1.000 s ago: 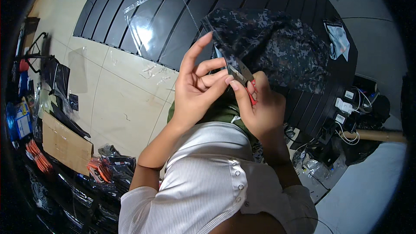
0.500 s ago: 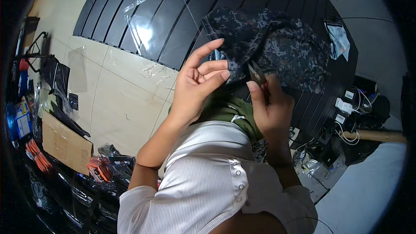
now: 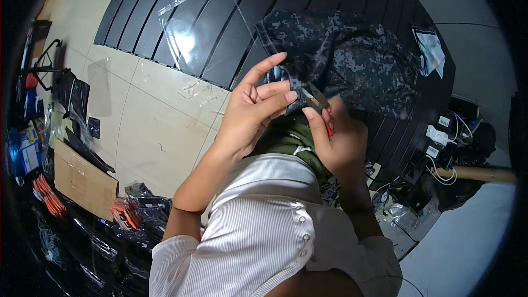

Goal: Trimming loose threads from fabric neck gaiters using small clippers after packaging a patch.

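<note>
A dark digital-camouflage garment lies spread on a black slatted table. My left hand pinches its near edge between thumb and middle finger, with the index finger stretched out above. Some light-blue material shows behind those fingers. In my right hand is a pair of thread snips with red on the handle. Their blades point at the pinched edge, close to my left fingertips. Whether the blades touch the fabric is hard to make out. Green cloth lies across my lap.
A clear plastic bag lies flat on the table's left part. A folded pale-blue printed piece is at its right edge. Cables and white plugs sit at the right; a cardboard box and plastic-wrapped goods are at the lower left.
My right hand has brought the snips left, closer to my left fingertips, and turned them so the red handle shows. My left hand has barely moved.
</note>
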Available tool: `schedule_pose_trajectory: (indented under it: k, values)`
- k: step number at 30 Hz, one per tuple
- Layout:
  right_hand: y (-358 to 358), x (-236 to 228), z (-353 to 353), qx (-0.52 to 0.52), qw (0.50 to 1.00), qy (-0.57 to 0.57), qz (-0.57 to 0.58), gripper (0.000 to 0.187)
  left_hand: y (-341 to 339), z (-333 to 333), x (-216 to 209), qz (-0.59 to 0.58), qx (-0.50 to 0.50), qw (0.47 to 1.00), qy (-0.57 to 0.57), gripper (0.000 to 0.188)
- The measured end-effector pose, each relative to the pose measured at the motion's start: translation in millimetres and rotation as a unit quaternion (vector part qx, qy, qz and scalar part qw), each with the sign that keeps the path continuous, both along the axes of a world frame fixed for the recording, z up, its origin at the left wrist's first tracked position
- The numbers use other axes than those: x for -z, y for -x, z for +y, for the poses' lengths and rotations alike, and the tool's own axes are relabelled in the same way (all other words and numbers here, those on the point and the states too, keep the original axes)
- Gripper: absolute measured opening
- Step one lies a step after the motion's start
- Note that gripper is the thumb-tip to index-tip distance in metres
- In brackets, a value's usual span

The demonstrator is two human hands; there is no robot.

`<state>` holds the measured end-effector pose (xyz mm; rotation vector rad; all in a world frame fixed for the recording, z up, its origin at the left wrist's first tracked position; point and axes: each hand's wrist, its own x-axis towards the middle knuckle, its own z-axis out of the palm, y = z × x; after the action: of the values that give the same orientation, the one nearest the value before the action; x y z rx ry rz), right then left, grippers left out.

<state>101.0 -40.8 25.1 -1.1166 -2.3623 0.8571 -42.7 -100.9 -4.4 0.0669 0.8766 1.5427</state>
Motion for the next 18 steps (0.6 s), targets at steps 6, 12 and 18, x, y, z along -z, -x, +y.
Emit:
schedule_pose_trajectory:
  k: [6,12,18]
  values:
    - [10,0,1,-0.021,0.999,-0.028,-0.018,0.024,-1,-3,-1,-0.013,-0.007,0.999,-0.039,0.06]
    - [13,3,3,-0.021,0.998,-0.052,-0.024,0.027,-1,-5,1,0.005,-0.01,0.999,-0.045,0.063]
    - [12,3,3,-0.024,0.999,-0.04,-0.024,0.025,-1,-4,-3,0.0,-0.022,0.999,-0.036,0.062]
